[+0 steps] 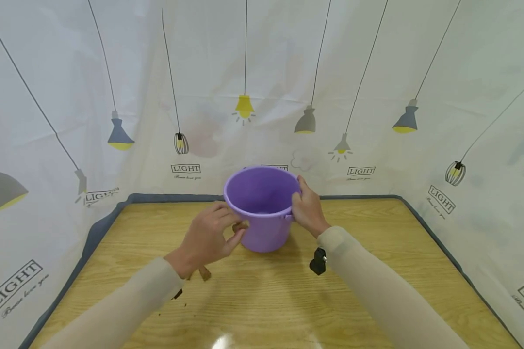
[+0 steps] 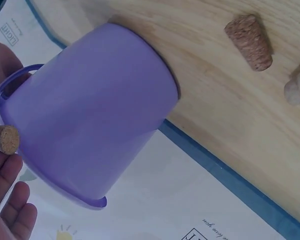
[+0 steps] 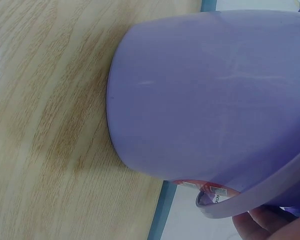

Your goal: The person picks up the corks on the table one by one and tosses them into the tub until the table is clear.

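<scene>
A purple bucket [image 1: 266,232] stands upright on the wooden table. My right hand [image 1: 307,207] grips its rim on the right side, thumb toward the inside; in the right wrist view its fingers lie by the bucket's purple handle [image 3: 260,196]. At the rim's left side, outside the bucket, my left hand [image 1: 206,236] pinches a cork [image 2: 9,139] between thumb and fingers. Two more corks lie on the table below that hand: a speckled brown cork [image 2: 250,42] and a paler cork [image 2: 299,89], cut off by the left wrist view's edge.
The wooden table [image 1: 262,305] has a dark blue border [image 1: 358,197] along its back and sides. White sheets printed with lamps [image 1: 244,106] hang behind and beside it. Small dark crumbs [image 1: 185,305] lie at the front left. A red label [image 3: 205,185] shows on the bucket.
</scene>
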The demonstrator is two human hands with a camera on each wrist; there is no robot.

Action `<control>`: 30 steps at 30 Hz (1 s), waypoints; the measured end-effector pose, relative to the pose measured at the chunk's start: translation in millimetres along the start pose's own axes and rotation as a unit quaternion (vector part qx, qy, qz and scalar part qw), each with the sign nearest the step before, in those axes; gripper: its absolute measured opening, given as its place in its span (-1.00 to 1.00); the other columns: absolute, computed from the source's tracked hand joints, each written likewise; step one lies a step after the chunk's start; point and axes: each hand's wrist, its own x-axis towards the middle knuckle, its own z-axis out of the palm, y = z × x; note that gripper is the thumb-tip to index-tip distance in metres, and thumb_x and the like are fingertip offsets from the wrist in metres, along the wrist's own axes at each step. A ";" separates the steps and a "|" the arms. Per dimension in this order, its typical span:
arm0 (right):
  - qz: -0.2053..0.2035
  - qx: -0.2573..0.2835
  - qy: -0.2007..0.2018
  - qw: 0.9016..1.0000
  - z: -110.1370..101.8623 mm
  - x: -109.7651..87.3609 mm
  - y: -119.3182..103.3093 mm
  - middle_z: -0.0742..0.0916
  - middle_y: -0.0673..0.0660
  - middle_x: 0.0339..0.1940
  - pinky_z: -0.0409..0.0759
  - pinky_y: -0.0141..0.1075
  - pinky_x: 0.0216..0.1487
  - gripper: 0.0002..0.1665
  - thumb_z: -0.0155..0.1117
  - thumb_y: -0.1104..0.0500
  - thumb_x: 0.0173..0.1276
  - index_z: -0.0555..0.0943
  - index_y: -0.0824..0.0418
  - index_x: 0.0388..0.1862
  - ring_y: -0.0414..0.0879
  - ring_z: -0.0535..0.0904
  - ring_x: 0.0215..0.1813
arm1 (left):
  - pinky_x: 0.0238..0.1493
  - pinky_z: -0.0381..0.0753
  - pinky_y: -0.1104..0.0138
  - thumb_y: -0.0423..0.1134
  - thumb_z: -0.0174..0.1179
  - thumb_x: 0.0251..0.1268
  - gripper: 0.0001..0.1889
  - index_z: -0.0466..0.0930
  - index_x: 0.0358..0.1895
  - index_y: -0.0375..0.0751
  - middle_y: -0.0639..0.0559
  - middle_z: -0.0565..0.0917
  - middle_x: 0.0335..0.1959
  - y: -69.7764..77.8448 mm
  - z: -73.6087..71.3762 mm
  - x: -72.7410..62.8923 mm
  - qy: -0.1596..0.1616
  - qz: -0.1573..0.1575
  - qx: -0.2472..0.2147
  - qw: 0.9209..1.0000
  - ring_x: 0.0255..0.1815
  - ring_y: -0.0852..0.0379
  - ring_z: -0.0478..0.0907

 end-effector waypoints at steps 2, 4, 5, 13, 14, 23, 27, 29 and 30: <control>0.000 -0.002 0.000 1.000 0.1 0.2 0.0 0.48 0.36 0.46 0.70 -0.20 -0.56 -0.23 -0.23 0.17 0.57 -0.03 0.14 0.72 -0.11 0.53 -0.66 | 0.03 0.67 0.20 -0.26 0.42 0.15 -0.94 0.73 -0.34 -0.10 0.12 0.72 -0.40 0.4 -2.2 4.6 0.006 0.004 0.001 1.000 -0.12 0.00 0.67; -0.002 -0.006 0.001 1.000 0.2 0.4 0.1 0.48 0.36 0.45 0.69 -0.21 -0.56 -0.23 -0.23 0.17 0.56 -0.02 0.15 0.71 -0.11 0.52 -0.67 | 0.02 0.67 0.20 -0.26 0.42 0.16 -0.94 0.72 -0.36 -0.10 0.12 0.72 -0.40 0.1 -4.1 8.6 0.012 0.008 0.009 1.000 -0.14 0.02 0.66; -0.002 -0.009 0.002 1.000 0.3 0.4 0.0 0.49 0.35 0.45 0.68 -0.21 -0.57 -0.23 -0.23 0.17 0.56 -0.02 0.15 0.71 -0.11 0.52 -0.67 | 0.01 0.67 0.20 -0.25 0.41 0.17 -0.94 0.72 -0.38 -0.10 0.11 0.72 -0.40 0.2 -5.2 10.8 0.014 0.010 0.013 1.000 -0.15 0.03 0.66; -0.001 -0.015 0.002 1.000 0.4 0.7 -0.3 0.47 0.36 0.47 0.68 -0.21 -0.57 -0.23 -0.23 0.17 0.56 -0.03 0.15 0.72 -0.11 0.52 -0.66 | -0.21 0.65 0.22 -0.21 0.42 0.17 -0.88 0.77 -0.38 -0.20 0.04 0.74 -0.43 -3.5 -7.6 25.5 0.032 0.021 0.041 0.998 -0.30 0.04 0.60; -0.001 -0.017 0.002 1.000 0.4 0.8 -0.3 0.47 0.36 0.47 0.68 -0.22 -0.56 -0.23 -0.23 0.17 0.56 -0.03 0.15 0.72 -0.12 0.52 -0.66 | -0.20 0.64 0.22 -0.21 0.42 0.18 -0.87 0.77 -0.37 -0.20 0.03 0.75 -0.43 -4.1 -7.5 27.3 0.033 0.020 0.042 0.998 -0.30 0.04 0.59; 0.001 -0.011 0.002 1.000 -0.3 -0.3 -1.0 0.46 0.34 0.48 0.69 -0.19 -0.56 -0.22 -0.24 0.15 0.55 -0.04 0.12 0.72 -0.12 0.49 -0.68 | -0.10 0.65 0.21 -0.20 0.38 0.25 -0.87 0.80 -0.26 -0.19 0.03 0.77 -0.35 -5.3 -6.3 43.8 0.019 0.013 0.042 0.999 -0.22 0.03 0.59; 0.001 -0.010 -0.002 1.000 -0.6 -1.1 -1.1 0.50 0.35 0.43 0.67 -0.21 -0.56 -0.22 -0.25 0.15 0.55 -0.04 0.12 0.72 -0.14 0.48 -0.69 | -0.07 0.64 0.20 -0.22 0.39 0.25 -0.87 0.80 -0.24 -0.19 0.03 0.77 -0.34 -5.2 -4.4 49.3 0.014 0.004 0.035 0.999 -0.21 0.03 0.59; 0.001 -0.008 -0.003 1.000 -0.5 -1.3 -1.5 0.50 0.34 0.44 0.67 -0.22 -0.57 -0.22 -0.24 0.15 0.56 -0.04 0.12 0.72 -0.14 0.47 -0.70 | -0.06 0.64 0.20 -0.22 0.40 0.24 -0.88 0.80 -0.25 -0.19 0.04 0.77 -0.34 -6.3 -2.5 51.1 0.015 0.001 0.032 0.999 -0.21 0.04 0.58; 0.001 -0.008 -0.003 1.000 -0.3 -1.4 -1.7 0.49 0.34 0.45 0.66 -0.23 -0.58 -0.23 -0.24 0.15 0.56 -0.03 0.12 0.72 -0.15 0.47 -0.70 | -0.06 0.64 0.21 -0.22 0.40 0.24 -0.88 0.80 -0.25 -0.19 0.04 0.76 -0.35 -7.0 -1.7 52.0 0.014 0.001 0.033 0.999 -0.21 0.05 0.58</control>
